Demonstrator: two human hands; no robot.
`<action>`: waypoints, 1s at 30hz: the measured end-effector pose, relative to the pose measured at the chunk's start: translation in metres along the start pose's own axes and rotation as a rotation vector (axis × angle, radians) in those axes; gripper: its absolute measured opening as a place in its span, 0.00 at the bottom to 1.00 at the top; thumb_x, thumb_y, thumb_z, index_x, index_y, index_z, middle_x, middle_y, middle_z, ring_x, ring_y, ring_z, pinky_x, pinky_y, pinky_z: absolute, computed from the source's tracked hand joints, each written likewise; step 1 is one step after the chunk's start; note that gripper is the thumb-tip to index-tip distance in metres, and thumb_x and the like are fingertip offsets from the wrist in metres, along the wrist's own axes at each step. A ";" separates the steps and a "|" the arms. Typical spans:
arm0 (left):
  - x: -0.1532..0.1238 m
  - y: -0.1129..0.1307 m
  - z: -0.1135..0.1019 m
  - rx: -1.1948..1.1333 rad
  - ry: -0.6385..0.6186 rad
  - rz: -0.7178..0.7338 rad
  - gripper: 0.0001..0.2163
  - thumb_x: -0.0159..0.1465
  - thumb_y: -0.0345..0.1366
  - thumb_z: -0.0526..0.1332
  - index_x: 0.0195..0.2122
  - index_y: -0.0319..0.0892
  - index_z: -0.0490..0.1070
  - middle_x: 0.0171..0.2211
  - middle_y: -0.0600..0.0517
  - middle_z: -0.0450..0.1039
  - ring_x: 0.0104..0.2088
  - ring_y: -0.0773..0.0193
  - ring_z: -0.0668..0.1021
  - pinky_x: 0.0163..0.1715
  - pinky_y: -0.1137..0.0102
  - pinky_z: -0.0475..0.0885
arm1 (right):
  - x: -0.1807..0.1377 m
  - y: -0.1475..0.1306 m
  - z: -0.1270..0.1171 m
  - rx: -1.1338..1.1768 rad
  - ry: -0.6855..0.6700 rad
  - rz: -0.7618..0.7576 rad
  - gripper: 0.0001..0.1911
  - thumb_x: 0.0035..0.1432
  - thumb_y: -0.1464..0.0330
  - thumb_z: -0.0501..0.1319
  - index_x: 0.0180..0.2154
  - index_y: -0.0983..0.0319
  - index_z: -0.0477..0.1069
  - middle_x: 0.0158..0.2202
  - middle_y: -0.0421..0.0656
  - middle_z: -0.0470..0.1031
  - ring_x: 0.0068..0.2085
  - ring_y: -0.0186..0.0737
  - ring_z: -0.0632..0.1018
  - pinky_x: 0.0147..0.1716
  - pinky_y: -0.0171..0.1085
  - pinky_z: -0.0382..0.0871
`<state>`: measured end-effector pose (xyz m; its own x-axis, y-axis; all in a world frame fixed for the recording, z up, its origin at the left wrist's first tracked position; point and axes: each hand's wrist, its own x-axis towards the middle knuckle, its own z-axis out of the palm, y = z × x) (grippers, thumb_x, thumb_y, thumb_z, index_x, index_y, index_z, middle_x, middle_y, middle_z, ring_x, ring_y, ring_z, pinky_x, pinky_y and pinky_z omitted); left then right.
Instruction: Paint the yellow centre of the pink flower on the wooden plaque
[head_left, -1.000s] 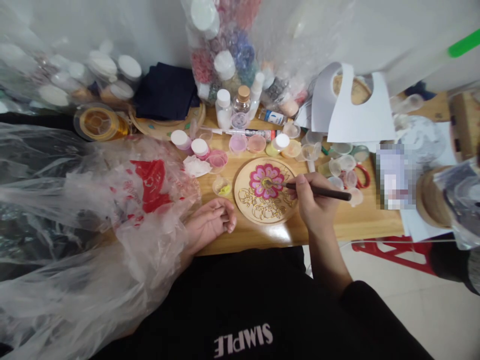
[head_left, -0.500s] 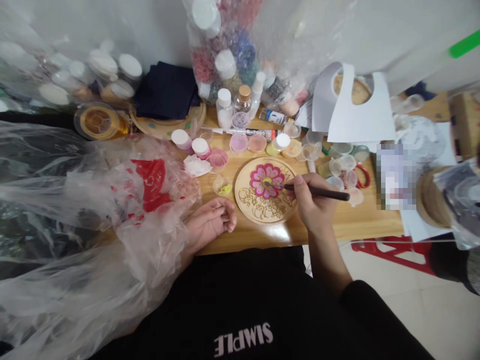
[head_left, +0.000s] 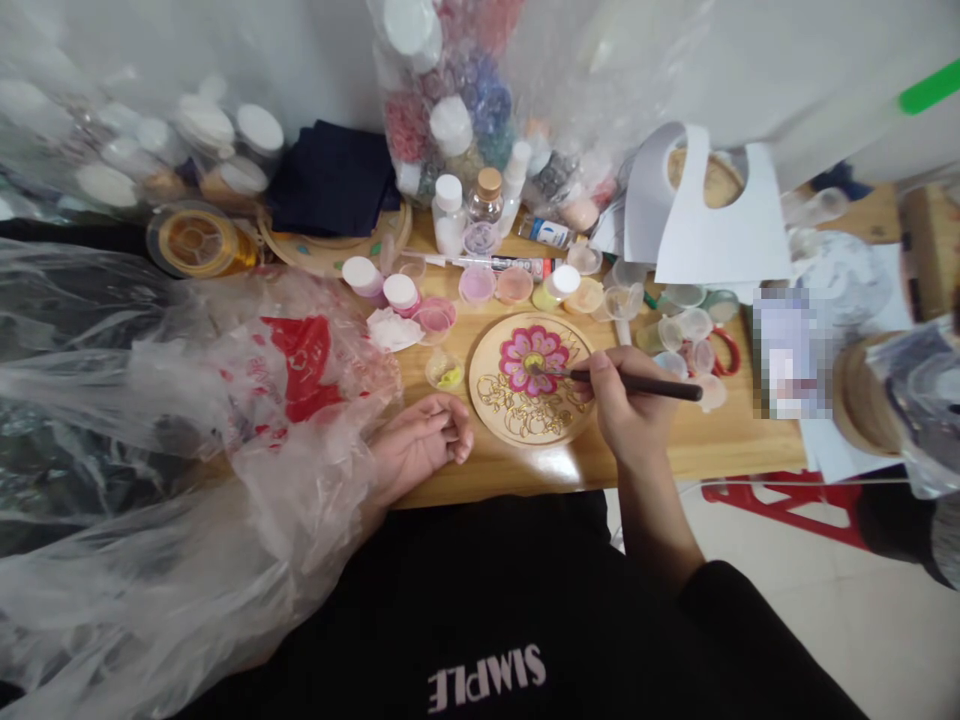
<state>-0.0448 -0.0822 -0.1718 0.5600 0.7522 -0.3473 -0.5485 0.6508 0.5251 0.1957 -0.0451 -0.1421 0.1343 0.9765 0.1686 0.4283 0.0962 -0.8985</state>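
Observation:
My right hand (head_left: 636,400) is closed around a slim dark-handled tool (head_left: 645,384) with a thin metal neck. The tool's tip meets the yellow centre of a pink flower (head_left: 516,350) on a round wooden disc (head_left: 486,345). Gold wire-like outlines run around the petals and fill the lower part of the disc. My left hand (head_left: 420,440) rests palm up on the table, left of the disc, its fingers loosely curled with nothing visible in them. Just above it stands a small clear cup (head_left: 435,362) holding a bright yellow-green material.
Beyond the disc sit small cups (head_left: 477,285), white-capped jars (head_left: 402,295) and bottles (head_left: 449,215). A crumpled plastic bag (head_left: 300,450) spreads over the left side. To the right are red-handled scissors (head_left: 726,352), white paper (head_left: 720,235) and a round wooden container (head_left: 862,395).
The tool's tip has shifted slightly within the flower's centre, and the yellow there looks brighter. My right hand has moved very little; my left hand stays in place.

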 end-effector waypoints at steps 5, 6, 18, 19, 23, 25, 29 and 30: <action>0.000 -0.001 0.001 -0.035 -0.016 0.007 0.09 0.63 0.38 0.63 0.39 0.38 0.68 0.29 0.51 0.73 0.29 0.68 0.73 0.31 0.72 0.65 | -0.001 0.001 -0.001 0.004 0.009 0.001 0.16 0.62 0.60 0.60 0.24 0.60 0.73 0.20 0.36 0.71 0.21 0.30 0.71 0.21 0.34 0.63; 0.000 -0.001 0.001 -0.043 -0.024 0.009 0.09 0.63 0.38 0.63 0.39 0.38 0.68 0.29 0.51 0.73 0.29 0.68 0.73 0.31 0.72 0.65 | -0.001 0.000 -0.001 0.005 0.011 -0.004 0.16 0.62 0.61 0.60 0.25 0.59 0.74 0.20 0.36 0.72 0.21 0.30 0.71 0.21 0.34 0.63; 0.000 -0.001 0.000 -0.052 -0.026 0.012 0.09 0.64 0.37 0.62 0.40 0.38 0.69 0.29 0.50 0.73 0.29 0.68 0.73 0.31 0.72 0.65 | -0.002 0.000 0.000 0.022 0.016 0.008 0.16 0.62 0.61 0.61 0.23 0.60 0.72 0.19 0.36 0.71 0.20 0.31 0.70 0.20 0.34 0.62; 0.000 -0.001 0.001 -0.055 -0.026 0.012 0.08 0.64 0.37 0.63 0.40 0.38 0.69 0.29 0.50 0.73 0.29 0.68 0.74 0.31 0.72 0.65 | -0.002 0.000 0.000 0.021 0.019 0.010 0.16 0.62 0.61 0.61 0.23 0.60 0.72 0.19 0.36 0.71 0.20 0.31 0.70 0.20 0.34 0.62; 0.000 -0.001 0.000 -0.067 -0.027 0.017 0.09 0.63 0.37 0.63 0.39 0.38 0.70 0.29 0.50 0.74 0.29 0.67 0.74 0.30 0.72 0.65 | -0.001 -0.002 0.000 -0.004 0.024 0.010 0.18 0.62 0.60 0.60 0.23 0.61 0.72 0.19 0.37 0.71 0.20 0.30 0.71 0.21 0.33 0.63; 0.000 -0.001 0.000 -0.067 -0.027 0.016 0.09 0.63 0.38 0.64 0.39 0.38 0.70 0.29 0.50 0.73 0.29 0.67 0.74 0.30 0.72 0.65 | 0.000 -0.001 0.001 -0.020 0.028 0.010 0.18 0.62 0.58 0.59 0.23 0.61 0.72 0.19 0.37 0.71 0.20 0.30 0.70 0.21 0.34 0.63; 0.000 -0.001 0.000 -0.067 -0.025 0.017 0.09 0.63 0.37 0.63 0.39 0.37 0.69 0.29 0.50 0.73 0.29 0.68 0.74 0.31 0.72 0.66 | 0.000 -0.001 0.001 -0.022 0.026 0.012 0.19 0.62 0.58 0.59 0.23 0.60 0.71 0.19 0.37 0.71 0.20 0.30 0.70 0.20 0.33 0.63; 0.000 -0.001 0.000 -0.066 -0.025 0.017 0.09 0.63 0.37 0.63 0.39 0.37 0.69 0.29 0.50 0.73 0.29 0.68 0.74 0.31 0.72 0.66 | 0.000 -0.001 0.001 -0.017 0.024 0.011 0.19 0.62 0.59 0.60 0.22 0.60 0.71 0.19 0.36 0.71 0.20 0.30 0.70 0.20 0.33 0.63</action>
<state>-0.0441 -0.0829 -0.1719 0.5649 0.7611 -0.3187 -0.5976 0.6437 0.4780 0.1949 -0.0454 -0.1418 0.1602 0.9726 0.1685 0.4419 0.0820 -0.8933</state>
